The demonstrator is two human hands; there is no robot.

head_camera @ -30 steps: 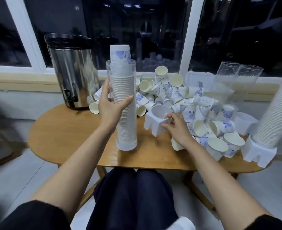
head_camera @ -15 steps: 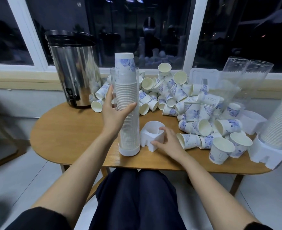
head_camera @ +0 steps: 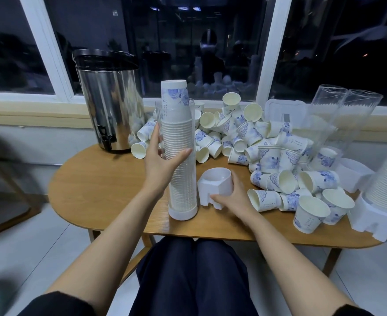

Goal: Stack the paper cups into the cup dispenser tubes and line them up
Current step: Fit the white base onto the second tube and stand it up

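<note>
white base now sits closer to the tube than before; left hand still wraps the cup-filled tube mid-height, right hand curls round the base on the table

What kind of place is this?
Probably a self-serve drinks corner, perhaps in an office: a steel urn with a tap, heaps of paper cups and dispenser tubes on a wooden table by dark windows.

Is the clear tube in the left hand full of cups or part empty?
Full: in the tube, stacked cups run from the bottom cap to past the rim; the top cup sticks out.
</note>
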